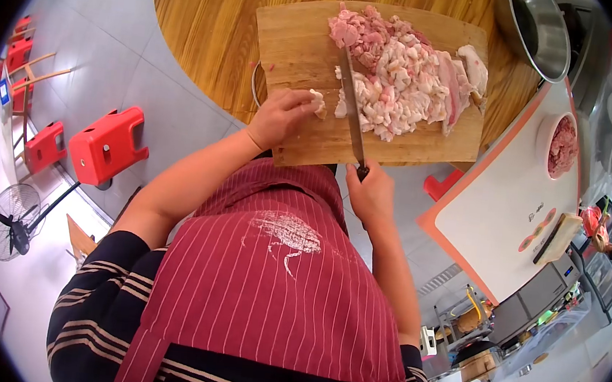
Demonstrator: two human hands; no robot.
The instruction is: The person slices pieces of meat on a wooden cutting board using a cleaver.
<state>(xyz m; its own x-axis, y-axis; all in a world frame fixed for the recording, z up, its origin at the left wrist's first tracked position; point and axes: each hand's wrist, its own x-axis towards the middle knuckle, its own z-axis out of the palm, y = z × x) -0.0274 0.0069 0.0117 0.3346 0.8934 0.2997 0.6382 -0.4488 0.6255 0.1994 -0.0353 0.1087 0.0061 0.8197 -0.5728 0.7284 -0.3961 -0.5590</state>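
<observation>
My right hand [371,191] is wrapped round the dark handle of a long knife [352,111]. The blade lies across the cutting board [298,43], its tip by the reddish chopped meat [365,38]. Just right of the blade spreads a heap of pale diced fatty meat [397,89]. Larger uncut strips of meat [452,91] rest at the heap's right side. Over the board's lower left, my left hand [282,118] is closed, its fingertips on a small pale piece of meat [319,104]. The board sits on a wooden table.
A metal bowl [556,38] stands at the table's right edge. On a white counter [496,202] to the right is a white bowl with minced meat [563,146]. Red stools [108,146] and a fan [14,225] stand on the left. A person [597,226] is far right.
</observation>
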